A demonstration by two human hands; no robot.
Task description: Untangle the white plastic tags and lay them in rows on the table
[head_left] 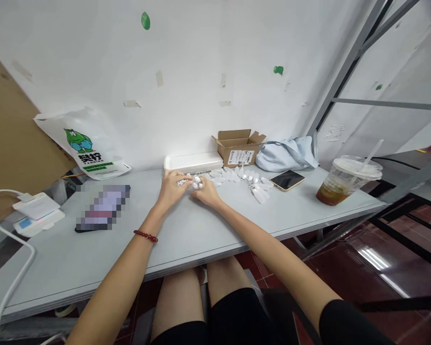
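Both my hands meet above the grey table, near the wall. A small cluster of shiny white rounded pieces sits between their fingertips; what kind they are is too small to tell. My left hand, with a dark red bead bracelet on its wrist, pinches the cluster from the left. From the right, my right hand has its fingers closed around the same pieces. Just right of my hands lie many loose white tag-shaped pieces, some with shiny rounded parts. Fingers partly hide the pieces behind them.
Behind my hands stand a stack of white trays and an open cardboard box. A pale blue cloth bag, a phone and an iced drink cup are rightward. Leftward are another phone and a charger.
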